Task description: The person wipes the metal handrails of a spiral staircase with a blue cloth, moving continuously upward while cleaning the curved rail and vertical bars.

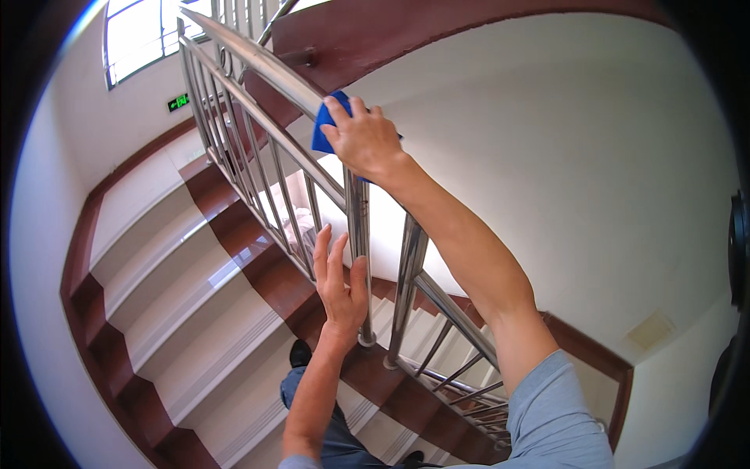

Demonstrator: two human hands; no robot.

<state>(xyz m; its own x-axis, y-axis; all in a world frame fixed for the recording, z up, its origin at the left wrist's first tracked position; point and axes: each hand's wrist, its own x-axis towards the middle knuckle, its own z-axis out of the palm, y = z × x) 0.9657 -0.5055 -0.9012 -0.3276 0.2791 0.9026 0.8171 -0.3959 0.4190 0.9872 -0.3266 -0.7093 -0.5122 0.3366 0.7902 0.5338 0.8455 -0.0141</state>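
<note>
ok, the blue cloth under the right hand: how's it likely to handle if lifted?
Blue cloth is probably floppy: it drapes over the handrail under the right hand. Likely light, as it looks like thin fabric. It may slide easily, since the rail looks smooth and shiny.

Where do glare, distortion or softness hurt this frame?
Head view: the window is blown out nearly white; in the same view, reflections shine on the steps and metal handrail; fisheye bending curves the stair edges inside a black rim; the right hand looks slightly soft, whether from motion or focus I cannot tell.
</note>
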